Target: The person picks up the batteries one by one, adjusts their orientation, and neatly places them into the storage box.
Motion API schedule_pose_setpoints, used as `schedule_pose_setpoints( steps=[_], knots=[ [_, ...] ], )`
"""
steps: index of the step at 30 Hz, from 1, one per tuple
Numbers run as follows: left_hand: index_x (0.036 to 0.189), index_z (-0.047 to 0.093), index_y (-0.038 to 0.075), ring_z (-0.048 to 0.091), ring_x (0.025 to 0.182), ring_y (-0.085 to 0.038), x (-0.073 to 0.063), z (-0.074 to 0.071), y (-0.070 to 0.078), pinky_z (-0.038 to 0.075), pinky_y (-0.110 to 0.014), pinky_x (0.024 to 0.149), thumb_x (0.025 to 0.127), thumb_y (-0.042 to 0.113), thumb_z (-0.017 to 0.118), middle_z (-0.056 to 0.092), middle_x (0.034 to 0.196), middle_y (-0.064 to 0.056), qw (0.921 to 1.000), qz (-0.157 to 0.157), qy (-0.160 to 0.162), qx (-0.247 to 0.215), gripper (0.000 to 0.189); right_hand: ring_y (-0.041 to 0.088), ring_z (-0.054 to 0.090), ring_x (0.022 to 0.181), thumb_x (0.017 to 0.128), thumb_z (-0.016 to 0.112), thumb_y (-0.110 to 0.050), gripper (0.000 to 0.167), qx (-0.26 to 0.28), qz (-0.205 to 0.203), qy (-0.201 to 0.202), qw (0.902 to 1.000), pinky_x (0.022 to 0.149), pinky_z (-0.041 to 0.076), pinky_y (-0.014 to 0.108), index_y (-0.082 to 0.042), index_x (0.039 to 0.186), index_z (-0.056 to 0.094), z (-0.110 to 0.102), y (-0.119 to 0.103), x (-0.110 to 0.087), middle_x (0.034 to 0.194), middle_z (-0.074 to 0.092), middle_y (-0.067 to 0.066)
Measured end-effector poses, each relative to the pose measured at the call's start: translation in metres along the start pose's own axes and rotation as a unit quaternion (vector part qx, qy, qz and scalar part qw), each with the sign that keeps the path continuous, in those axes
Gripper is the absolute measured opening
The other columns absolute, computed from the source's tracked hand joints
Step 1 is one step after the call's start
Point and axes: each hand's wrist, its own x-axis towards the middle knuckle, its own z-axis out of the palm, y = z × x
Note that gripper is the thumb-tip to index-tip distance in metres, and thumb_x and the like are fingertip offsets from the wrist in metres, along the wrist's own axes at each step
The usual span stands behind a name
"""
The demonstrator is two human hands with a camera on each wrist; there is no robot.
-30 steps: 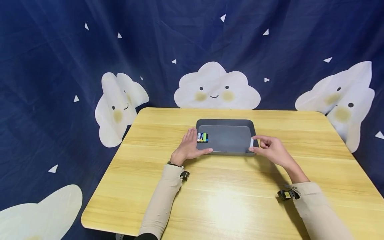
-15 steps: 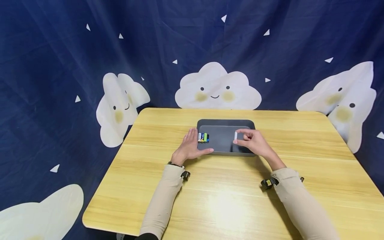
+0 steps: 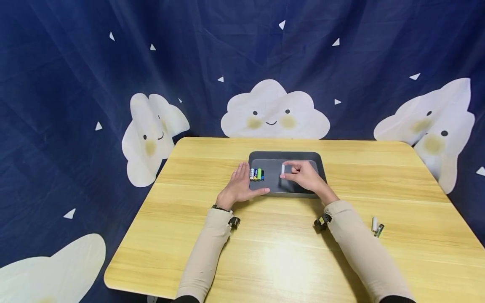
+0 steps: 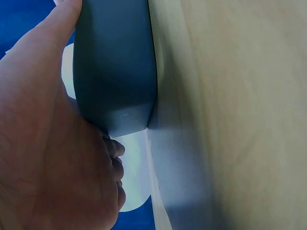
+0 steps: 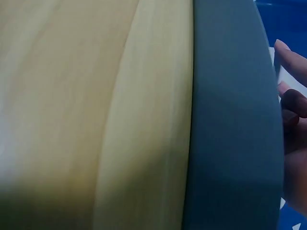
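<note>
A shallow dark grey tray (image 3: 286, 155) lies on the table, with several batteries (image 3: 257, 174) side by side against its left wall. My left hand (image 3: 239, 187) rests along the tray's left end, fingers straight and thumb reaching along the near rim. In the left wrist view, that hand (image 4: 53, 129) lies against the tray's outer wall (image 4: 115, 62). Over the middle of the tray, my right hand (image 3: 305, 174) pinches a white battery (image 3: 283, 169) upright between thumb and forefinger. The right wrist view shows the tray wall (image 5: 235, 115) hiding most of the right hand (image 5: 295, 96).
Two more batteries, one white (image 3: 374, 224) and one dark (image 3: 379, 230), lie on the wooden table (image 3: 265, 252) to the right of my right forearm. Behind the table hangs a dark blue curtain (image 3: 242, 50) with white clouds.
My right hand has carried the white battery leftward from the tray's right end to its middle. The two batteries on the right have come into view. My left hand has stayed put.
</note>
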Motion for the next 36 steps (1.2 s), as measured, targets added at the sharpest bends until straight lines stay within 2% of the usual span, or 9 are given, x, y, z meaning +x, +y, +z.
schedule_pose_setpoints(
  steps=[6,10,15,21,23,26,30,36],
  knots=[
    [0.166,-0.004,0.002,-0.001,0.165,-0.029,-0.001,0.000,0.000,0.008,-0.048,0.135,0.084,0.084,0.055,-0.004,0.176,-0.016,1.0000,-0.002,0.001,-0.004,0.129,0.007,0.020,0.049,0.093,0.078,-0.017,0.053,0.000,0.000,-0.021,0.9998,0.061,0.034,0.024,0.007,0.137,0.061,0.010,0.003,0.012,0.059,0.024,-0.008],
    [0.166,-0.004,0.002,-0.001,0.165,-0.028,0.000,0.000,-0.001,0.008,-0.048,0.135,0.084,0.084,0.055,-0.004,0.176,-0.016,1.0000,-0.001,0.001,-0.005,0.129,0.008,0.021,0.049,0.093,0.078,-0.017,0.051,-0.005,0.006,-0.036,0.9993,0.070,0.041,0.025,0.007,0.136,0.062,0.017,0.004,0.018,0.056,0.025,-0.009],
    [0.166,-0.002,0.002,0.000,0.165,-0.029,0.001,0.000,-0.001,0.009,-0.048,0.135,0.083,0.084,0.055,-0.003,0.176,-0.016,0.9999,0.005,0.003,-0.010,0.130,0.009,0.021,0.050,0.092,0.079,-0.016,0.053,-0.013,0.023,-0.059,0.9979,0.079,0.043,0.029,0.007,0.136,0.062,0.024,0.006,0.025,0.056,0.026,-0.009],
    [0.166,-0.002,0.001,0.000,0.165,-0.029,0.001,0.001,-0.001,0.009,-0.048,0.135,0.083,0.085,0.055,-0.002,0.176,-0.017,0.9998,0.009,0.007,-0.015,0.130,0.009,0.026,0.049,0.092,0.079,-0.014,0.051,-0.028,0.031,-0.071,0.9966,0.082,0.045,0.032,0.005,0.136,0.063,0.032,0.005,0.033,0.055,0.032,-0.008],
    [0.165,-0.003,0.001,-0.002,0.165,-0.029,0.001,0.001,-0.001,0.008,-0.048,0.135,0.083,0.086,0.053,-0.003,0.176,-0.017,0.9999,0.009,0.004,-0.013,0.131,0.009,0.027,0.048,0.092,0.079,-0.014,0.050,-0.041,0.028,-0.075,0.9960,0.080,0.046,0.029,0.005,0.135,0.064,0.034,0.005,0.035,0.055,0.034,-0.007],
    [0.165,-0.003,0.001,-0.003,0.165,-0.029,0.002,0.001,-0.002,0.006,-0.048,0.135,0.082,0.089,0.051,-0.005,0.176,-0.017,0.9998,0.010,0.002,-0.015,0.133,0.008,0.029,0.047,0.092,0.079,-0.014,0.047,-0.061,0.024,-0.082,0.9945,0.069,0.045,0.025,0.004,0.133,0.066,0.037,0.004,0.038,0.053,0.036,-0.007],
    [0.165,-0.005,0.002,-0.005,0.165,-0.029,0.004,0.002,-0.005,0.005,-0.048,0.135,0.080,0.091,0.050,-0.006,0.176,-0.017,0.9998,0.009,0.001,-0.018,0.135,0.008,0.030,0.044,0.091,0.080,-0.014,0.045,-0.082,0.016,-0.086,0.9928,0.054,0.035,0.022,0.005,0.130,0.068,0.040,0.001,0.039,0.051,0.038,-0.007],
    [0.165,-0.007,0.003,-0.006,0.165,-0.027,0.005,0.004,-0.006,0.005,-0.047,0.135,0.080,0.092,0.049,-0.007,0.176,-0.015,0.9999,0.007,-0.003,-0.014,0.135,0.008,0.032,0.041,0.089,0.082,-0.018,0.049,-0.109,0.031,-0.079,0.9904,0.047,0.031,0.022,0.004,0.131,0.069,0.044,0.000,0.040,0.047,0.041,-0.005]
  ],
)
